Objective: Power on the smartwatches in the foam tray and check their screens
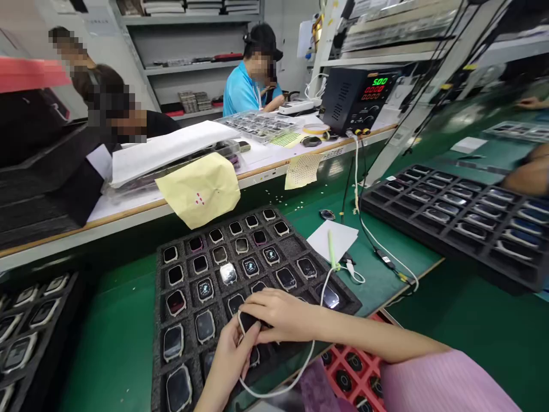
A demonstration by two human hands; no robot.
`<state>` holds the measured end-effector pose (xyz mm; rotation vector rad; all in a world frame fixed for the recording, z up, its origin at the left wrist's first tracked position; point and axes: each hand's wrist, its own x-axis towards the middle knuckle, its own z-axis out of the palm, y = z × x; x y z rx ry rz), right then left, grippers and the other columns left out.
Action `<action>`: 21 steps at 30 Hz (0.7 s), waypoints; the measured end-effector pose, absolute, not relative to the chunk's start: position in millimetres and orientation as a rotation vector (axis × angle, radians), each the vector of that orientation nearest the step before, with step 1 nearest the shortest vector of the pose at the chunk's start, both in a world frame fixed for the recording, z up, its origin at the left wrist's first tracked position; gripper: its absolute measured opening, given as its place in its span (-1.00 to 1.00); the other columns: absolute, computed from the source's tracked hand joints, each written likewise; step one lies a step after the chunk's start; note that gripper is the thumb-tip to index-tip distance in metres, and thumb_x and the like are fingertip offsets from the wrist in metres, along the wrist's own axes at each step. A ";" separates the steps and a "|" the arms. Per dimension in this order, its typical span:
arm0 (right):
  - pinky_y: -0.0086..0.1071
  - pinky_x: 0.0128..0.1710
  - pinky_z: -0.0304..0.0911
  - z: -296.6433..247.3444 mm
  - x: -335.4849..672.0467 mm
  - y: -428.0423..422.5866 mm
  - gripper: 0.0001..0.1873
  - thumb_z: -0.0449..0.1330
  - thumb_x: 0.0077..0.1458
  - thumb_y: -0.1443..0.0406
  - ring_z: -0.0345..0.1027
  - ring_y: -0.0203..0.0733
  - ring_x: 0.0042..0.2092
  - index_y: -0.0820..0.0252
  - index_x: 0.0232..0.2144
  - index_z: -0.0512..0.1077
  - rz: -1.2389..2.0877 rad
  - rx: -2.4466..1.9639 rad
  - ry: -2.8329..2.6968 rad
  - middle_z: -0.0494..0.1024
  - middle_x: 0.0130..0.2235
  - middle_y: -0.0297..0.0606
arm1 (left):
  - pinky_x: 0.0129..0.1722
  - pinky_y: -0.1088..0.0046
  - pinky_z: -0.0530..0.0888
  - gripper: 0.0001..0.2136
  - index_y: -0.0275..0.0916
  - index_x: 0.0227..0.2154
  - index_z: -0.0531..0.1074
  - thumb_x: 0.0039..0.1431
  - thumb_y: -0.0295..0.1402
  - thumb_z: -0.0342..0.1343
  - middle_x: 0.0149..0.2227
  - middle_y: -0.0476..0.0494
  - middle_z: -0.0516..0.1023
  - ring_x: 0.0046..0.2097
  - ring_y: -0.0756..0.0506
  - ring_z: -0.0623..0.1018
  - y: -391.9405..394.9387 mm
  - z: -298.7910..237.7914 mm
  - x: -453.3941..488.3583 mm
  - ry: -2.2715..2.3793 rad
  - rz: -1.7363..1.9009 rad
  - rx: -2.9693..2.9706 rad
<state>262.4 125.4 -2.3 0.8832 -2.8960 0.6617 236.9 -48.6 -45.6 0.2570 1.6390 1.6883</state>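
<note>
Both my hands meet above a black foam tray [162, 320] of smartwatch bodies without straps. My left hand [231, 352] grips a dark-faced smartwatch [247, 321] from the near left side, its thumb lying along the face. My right hand [278, 313] closes on the same watch from the right, fingers bent over its upper edge. A white cable [295, 388] loops under my right forearm and up towards my left hand; its end is hidden there. Several watches around my hands have lit screens, such as one lit smartwatch [250, 266]; others are dark.
A second watch tray [429, 220] stands at the right, another tray [64, 320] at the left. White paper with a green pen [331, 249] lies beside cables. A power supply [358, 100] sits on the raised shelf. Below the table edge is a red tray [343, 366]. Co-workers sit beyond.
</note>
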 end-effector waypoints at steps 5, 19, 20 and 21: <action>-0.25 -0.15 0.36 -9.0 257.1 128.4 -0.51 0.25 0.15 0.12 0.45 -0.04 -0.14 0.32 0.03 0.37 0.785 0.834 -2.864 0.51 -0.14 -0.03 | -0.79 0.68 0.04 -0.53 -0.30 -0.22 0.35 0.08 0.06 0.14 -0.68 0.22 0.14 -0.75 0.17 0.07 -50.2 -40.7 234.0 1.608 1.684 0.283; -0.26 -0.15 0.34 -35.0 249.1 124.4 -0.48 0.25 0.17 0.13 0.37 -0.07 -0.13 0.32 0.07 0.34 1.175 0.893 -2.553 0.44 -0.13 -0.03 | -0.76 0.67 0.24 -0.57 -0.34 -0.19 0.38 0.09 -0.04 0.18 -0.56 0.11 0.30 -0.68 0.15 0.20 -60.5 -40.7 225.5 1.477 1.814 0.327; -0.25 -0.14 0.34 -35.2 249.5 124.2 -0.48 0.25 0.17 0.13 0.37 -0.07 -0.12 0.32 0.08 0.34 1.177 0.898 -2.548 0.44 -0.12 -0.03 | -0.75 0.66 0.25 -0.57 -0.34 -0.19 0.38 0.09 -0.04 0.18 -0.57 0.12 0.28 -0.68 0.15 0.21 -60.7 -40.4 225.8 1.481 1.818 0.338; -0.25 -0.13 0.34 -35.3 249.6 123.9 -0.48 0.25 0.17 0.13 0.37 -0.07 -0.11 0.31 0.08 0.33 1.179 0.903 -2.542 0.44 -0.12 -0.03 | -0.75 0.66 0.26 -0.57 -0.34 -0.20 0.38 0.10 -0.04 0.17 -0.59 0.13 0.26 -0.68 0.14 0.22 -60.8 -40.2 226.1 1.484 1.820 0.348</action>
